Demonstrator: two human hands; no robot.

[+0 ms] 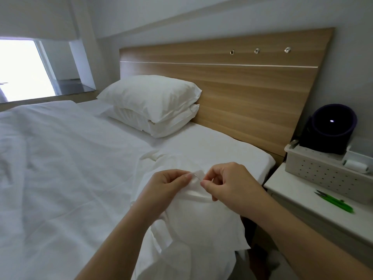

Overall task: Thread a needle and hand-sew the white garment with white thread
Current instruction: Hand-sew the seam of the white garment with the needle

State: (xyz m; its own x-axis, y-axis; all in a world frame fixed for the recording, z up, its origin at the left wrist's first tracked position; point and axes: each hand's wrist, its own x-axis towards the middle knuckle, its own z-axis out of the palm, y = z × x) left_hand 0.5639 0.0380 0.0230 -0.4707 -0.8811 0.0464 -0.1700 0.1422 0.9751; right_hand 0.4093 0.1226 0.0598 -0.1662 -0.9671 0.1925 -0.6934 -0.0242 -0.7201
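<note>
— One white garment (197,223), bunched and lifted over the near edge of the bed (232,150); hanging down toward the camera in loose folds; held up at a folded edge by both hands.
— And the needle (198,177)?
— Thin, metallic, slanted; lying against that folded edge, between the two hands; upper end at the left fingertips, lower end at the right ones.
— And the left grip (167,186)?
— Narrow; thumb and forefinger pinching the fold of cloth right beside the needle; other fingers tucked behind the fabric, out of sight.
— And the right grip (228,182)?
— Narrow too; thumb and forefinger closed on the needle's lower end; remaining fingers curled loosely, touching the cloth below.
— Thread?
— Too fine and too pale against the cloth to make out.
— Around that?
— White sheets (50,178), rumpled on the left; two white pillows (151,93) stacked against a wooden headboard (242,87); three small metal fittings (256,50) near its top; bright window (20,67) far left.
— On the right?
— White tabletop (302,199) just beside the bed; green snips (335,201) lying flat on it, well apart from the hands; behind them a pale perforated basket (316,172); a dark round container (331,128) standing on top of it; a small white roll (356,165) at the basket's right end.
</note>
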